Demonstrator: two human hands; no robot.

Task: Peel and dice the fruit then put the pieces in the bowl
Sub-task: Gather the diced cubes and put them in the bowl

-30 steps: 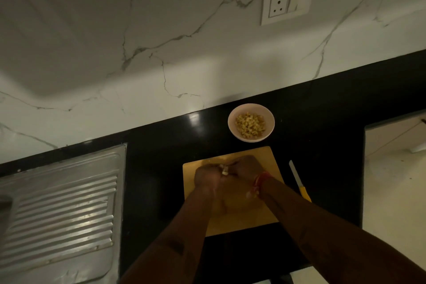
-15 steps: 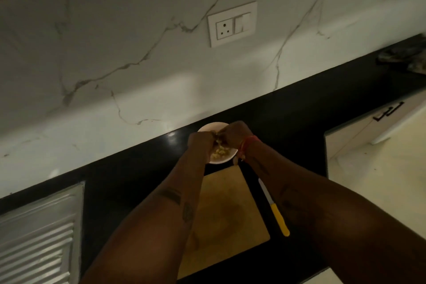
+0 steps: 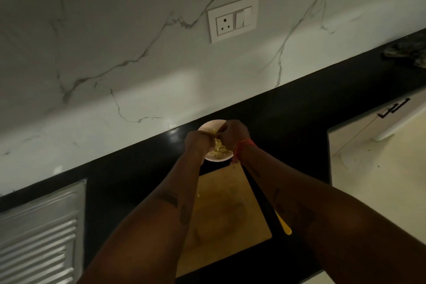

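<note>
Left hand (image 3: 197,143), right hand (image 3: 232,135) cupped together over bowl (image 3: 208,127), fingers curled, likely shedding fruit pieces (image 3: 219,148); grip unclear. Cutting board (image 3: 228,212) near side of bowl; knife (image 3: 283,223) parked beside it.

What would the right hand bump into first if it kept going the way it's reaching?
Most likely the far rim of the bowl it is over, then the marble wall behind the counter. The right hand reaches away from the person, but depth is hard to judge.
</note>
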